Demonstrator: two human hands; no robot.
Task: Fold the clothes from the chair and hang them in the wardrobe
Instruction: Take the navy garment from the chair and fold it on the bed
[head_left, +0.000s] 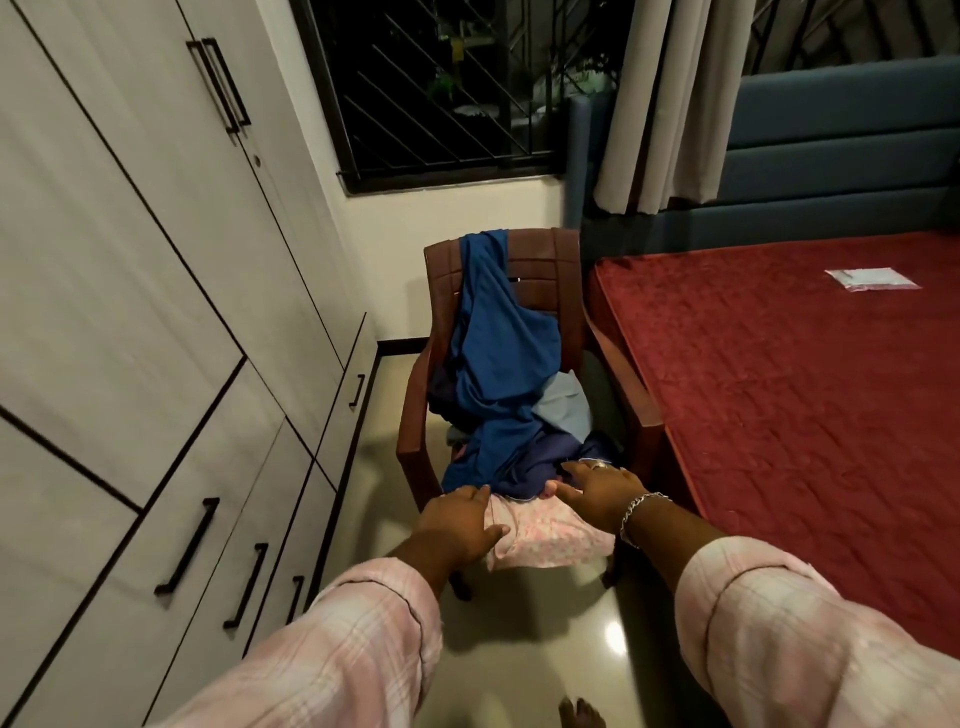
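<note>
A brown plastic chair (550, 260) stands between the wardrobe and the bed, heaped with clothes. A blue garment (493, 343) drapes from its backrest down over the seat, over a pale blue piece (563, 408) and a dark navy piece (540, 462). A pink patterned cloth (550, 535) hangs over the seat's front edge. My left hand (460, 525) reaches over the left edge of the pink cloth, fingers loosely extended. My right hand (602, 491) stretches with straight fingers onto the navy cloth. Neither hand visibly grips anything. The grey wardrobe (130, 260) on the left has its doors closed.
A bed with a red mattress (805, 395) fills the right side, tight against the chair, with a small white packet (870, 279) on it. Behind are a blue headboard (831, 156), a grey curtain (670, 104) and a barred window (441, 88). Glossy floor (545, 623) lies between me and the chair.
</note>
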